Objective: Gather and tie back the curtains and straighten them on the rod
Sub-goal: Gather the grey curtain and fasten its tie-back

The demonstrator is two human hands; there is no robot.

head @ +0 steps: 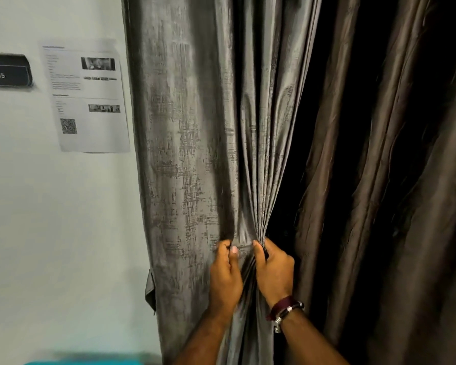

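Note:
A grey textured curtain (184,143) hangs in the middle of the head view, its right edge bunched into narrow pleats. My right hand (274,270) is closed around that pleated bunch at waist height. Just to its left, my left hand (225,275) pinches a fold of the same grey curtain. A second, darker brown curtain (395,180) hangs to the right, with a black gap between the two. A small fabric tab (150,288) sticks out from the grey curtain's left edge. The rod is out of view.
A pale wall (58,219) fills the left side. A printed paper sheet (87,98) with a QR code is stuck on it, beside a dark sign plate (7,71). A teal surface edge (84,362) shows at the bottom left.

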